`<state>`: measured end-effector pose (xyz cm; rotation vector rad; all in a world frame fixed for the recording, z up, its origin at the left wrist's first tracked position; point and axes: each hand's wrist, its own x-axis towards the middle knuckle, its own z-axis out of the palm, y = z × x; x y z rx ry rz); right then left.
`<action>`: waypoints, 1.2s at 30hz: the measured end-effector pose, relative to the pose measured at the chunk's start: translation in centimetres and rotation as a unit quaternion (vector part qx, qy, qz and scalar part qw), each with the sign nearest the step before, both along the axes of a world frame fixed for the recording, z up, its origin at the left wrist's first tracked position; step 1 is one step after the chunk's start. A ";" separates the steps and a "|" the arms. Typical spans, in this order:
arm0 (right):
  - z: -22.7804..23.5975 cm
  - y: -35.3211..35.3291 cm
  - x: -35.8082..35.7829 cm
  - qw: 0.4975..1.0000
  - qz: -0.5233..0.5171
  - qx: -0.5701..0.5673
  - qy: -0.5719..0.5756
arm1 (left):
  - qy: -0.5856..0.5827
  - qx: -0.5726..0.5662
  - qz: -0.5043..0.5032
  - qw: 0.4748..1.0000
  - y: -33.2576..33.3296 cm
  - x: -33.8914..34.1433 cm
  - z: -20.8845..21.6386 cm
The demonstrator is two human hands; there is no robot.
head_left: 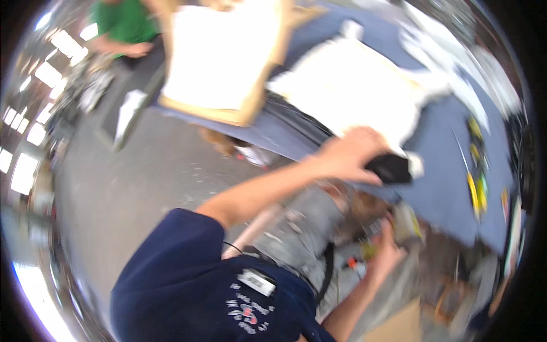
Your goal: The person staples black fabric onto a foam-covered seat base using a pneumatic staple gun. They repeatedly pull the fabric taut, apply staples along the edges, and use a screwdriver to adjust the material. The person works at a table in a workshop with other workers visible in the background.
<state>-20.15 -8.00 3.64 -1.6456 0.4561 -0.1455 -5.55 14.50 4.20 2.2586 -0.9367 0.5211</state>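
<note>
A white padded panel point(353, 85) lies on the blue-covered table, with black material point(393, 169) showing at its near corner. My left hand point(356, 153) reaches across to that corner, its fingers over the white edge and its thumb below, gripping the black material. Lower and to the right, beside the table edge, my right hand point(387, 249) is closed around a grey-and-yellow cylindrical thing point(407, 223). Motion blur hides what kind of thing it is. Along the panel's left side runs a dark folded strip point(302, 119).
A second white panel with a tan border point(216, 62) overhangs the table's left end. Yellow-handled tools point(476, 188) lie on the blue cover point(444, 188) at the right. A person in a green top point(125, 28) stands far left. Cardboard point(399, 325) shows below my right arm.
</note>
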 end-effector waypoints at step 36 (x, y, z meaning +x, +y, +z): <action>0.0 -1.4 -3.4 0.995 0.044 0.093 -0.011 | -0.052 0.268 -0.169 0.947 -1.6 3.9 4.1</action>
